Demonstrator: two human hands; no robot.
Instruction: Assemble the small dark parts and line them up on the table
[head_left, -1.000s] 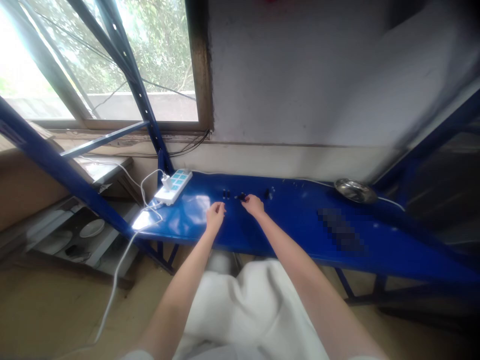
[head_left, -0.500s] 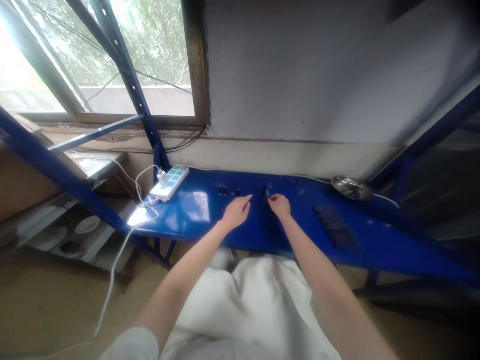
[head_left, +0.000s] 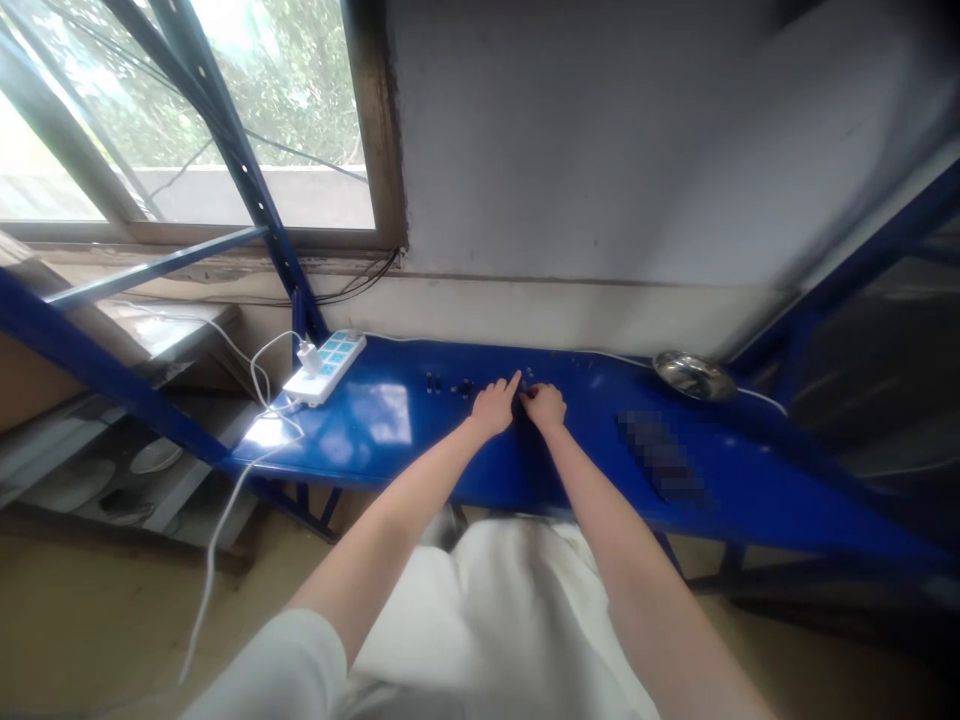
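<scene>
Both my hands rest side by side on a blue metal shelf (head_left: 585,470). My left hand (head_left: 495,405) has its forefinger stretched toward a small dark part near the shelf's back edge, the other fingers curled. My right hand (head_left: 545,404) is closed, its fingertips pinched at the same spot; what they hold is too small to make out. A few small dark parts (head_left: 448,385) lie on the shelf just left of my left hand.
A white power strip (head_left: 326,353) with a plugged-in white cable (head_left: 217,530) lies at the shelf's left end. A shallow steel dish (head_left: 691,374) sits at the back right. A blurred dark patch (head_left: 664,458) lies right of my hands. Blue rack posts (head_left: 247,180) cross the window.
My left hand has moved right along the shelf and joined my right hand, which shifted slightly left. The view has drifted to the right.
</scene>
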